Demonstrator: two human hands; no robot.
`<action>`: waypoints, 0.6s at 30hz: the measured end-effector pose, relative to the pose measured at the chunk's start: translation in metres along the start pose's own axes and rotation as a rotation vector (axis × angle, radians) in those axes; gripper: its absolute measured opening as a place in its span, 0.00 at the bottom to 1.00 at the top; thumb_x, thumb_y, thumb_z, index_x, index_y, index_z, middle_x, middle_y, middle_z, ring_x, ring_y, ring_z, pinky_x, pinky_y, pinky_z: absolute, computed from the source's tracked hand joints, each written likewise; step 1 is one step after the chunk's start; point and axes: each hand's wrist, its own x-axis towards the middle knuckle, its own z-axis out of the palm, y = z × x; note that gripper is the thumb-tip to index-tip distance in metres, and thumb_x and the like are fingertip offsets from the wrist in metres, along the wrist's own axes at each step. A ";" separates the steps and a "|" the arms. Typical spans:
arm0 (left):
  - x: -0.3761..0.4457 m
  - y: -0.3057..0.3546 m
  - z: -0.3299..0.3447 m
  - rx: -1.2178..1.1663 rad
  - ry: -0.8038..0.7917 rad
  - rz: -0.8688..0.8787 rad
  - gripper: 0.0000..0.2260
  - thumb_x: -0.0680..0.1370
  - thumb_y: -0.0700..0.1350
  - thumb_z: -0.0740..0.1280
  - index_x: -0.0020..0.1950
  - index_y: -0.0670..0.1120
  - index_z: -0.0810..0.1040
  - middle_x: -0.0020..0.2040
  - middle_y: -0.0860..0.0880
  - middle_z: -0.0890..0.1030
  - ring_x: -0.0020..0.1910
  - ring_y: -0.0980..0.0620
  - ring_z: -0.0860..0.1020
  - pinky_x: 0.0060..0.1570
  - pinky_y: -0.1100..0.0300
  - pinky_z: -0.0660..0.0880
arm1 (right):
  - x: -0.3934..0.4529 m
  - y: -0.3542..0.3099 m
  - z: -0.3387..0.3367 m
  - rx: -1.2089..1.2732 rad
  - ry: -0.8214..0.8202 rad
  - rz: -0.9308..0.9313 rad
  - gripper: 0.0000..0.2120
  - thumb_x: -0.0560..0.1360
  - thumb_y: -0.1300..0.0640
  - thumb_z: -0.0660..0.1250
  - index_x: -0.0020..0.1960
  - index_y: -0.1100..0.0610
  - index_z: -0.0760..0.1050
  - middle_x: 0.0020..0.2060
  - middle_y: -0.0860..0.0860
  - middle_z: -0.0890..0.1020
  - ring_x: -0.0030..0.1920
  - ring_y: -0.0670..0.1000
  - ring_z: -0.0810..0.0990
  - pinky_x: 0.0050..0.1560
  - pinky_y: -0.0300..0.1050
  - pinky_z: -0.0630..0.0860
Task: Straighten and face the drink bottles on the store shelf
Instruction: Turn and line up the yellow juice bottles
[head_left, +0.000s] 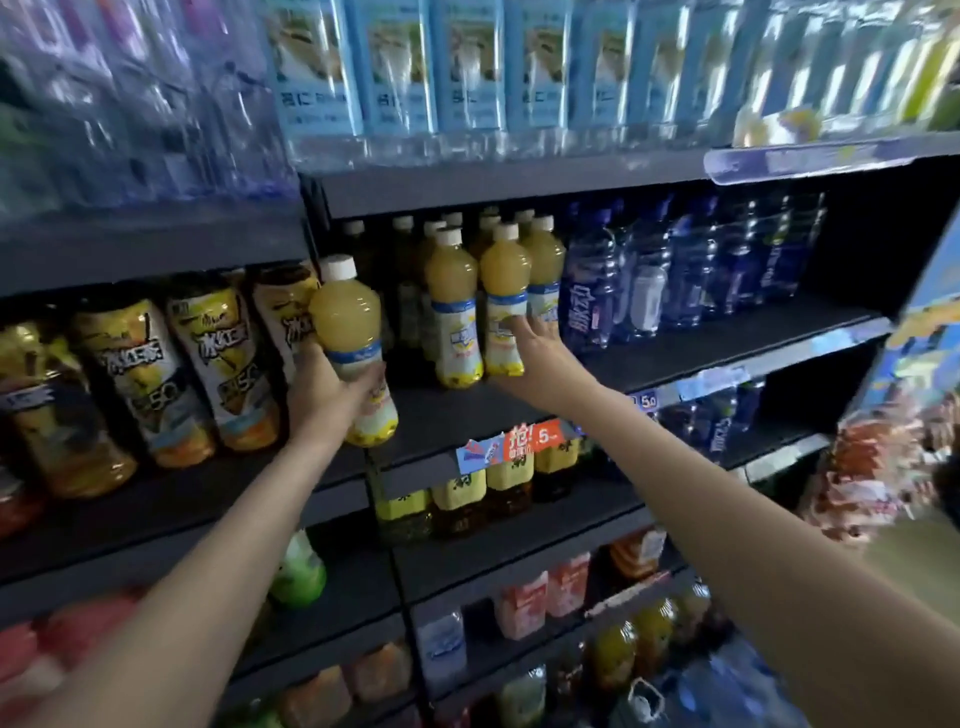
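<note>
Gripping a yellow juice bottle (353, 353) around its lower label, the person's left hand (324, 395) is holding it tilted, just in front of the dark shelf (467, 415) and left of the standing row. The right hand (540, 353) is reaching in with fingers fairly straight, touching the label of the front juice bottle (505, 301) and the one behind it (545, 270); whether it is curling round either one cannot be told. Another juice bottle (453, 312) is standing upright between the two hands. Blue water bottles (644, 280) are sitting just right of the row, and big iced-tea bottles (208, 364) are leaning on the shelf to the left.
</note>
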 end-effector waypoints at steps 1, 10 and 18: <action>0.000 0.002 0.002 -0.021 -0.002 -0.029 0.25 0.73 0.47 0.72 0.64 0.39 0.67 0.62 0.41 0.73 0.60 0.42 0.73 0.49 0.58 0.66 | 0.007 0.003 0.005 -0.007 0.013 -0.059 0.34 0.75 0.54 0.69 0.74 0.61 0.56 0.69 0.60 0.63 0.70 0.61 0.60 0.66 0.49 0.57; -0.009 0.009 0.023 -0.004 0.095 -0.191 0.29 0.74 0.43 0.71 0.71 0.43 0.62 0.63 0.46 0.74 0.62 0.46 0.72 0.52 0.59 0.67 | 0.094 0.008 -0.014 -0.045 0.174 -0.392 0.42 0.76 0.52 0.67 0.77 0.61 0.43 0.75 0.63 0.52 0.74 0.62 0.54 0.73 0.52 0.55; -0.015 0.012 0.025 0.179 0.118 -0.235 0.20 0.74 0.45 0.70 0.63 0.41 0.72 0.58 0.43 0.79 0.58 0.43 0.76 0.51 0.57 0.72 | 0.114 -0.012 0.025 -0.171 0.331 -0.327 0.38 0.77 0.51 0.64 0.77 0.64 0.47 0.74 0.66 0.53 0.75 0.66 0.52 0.75 0.57 0.48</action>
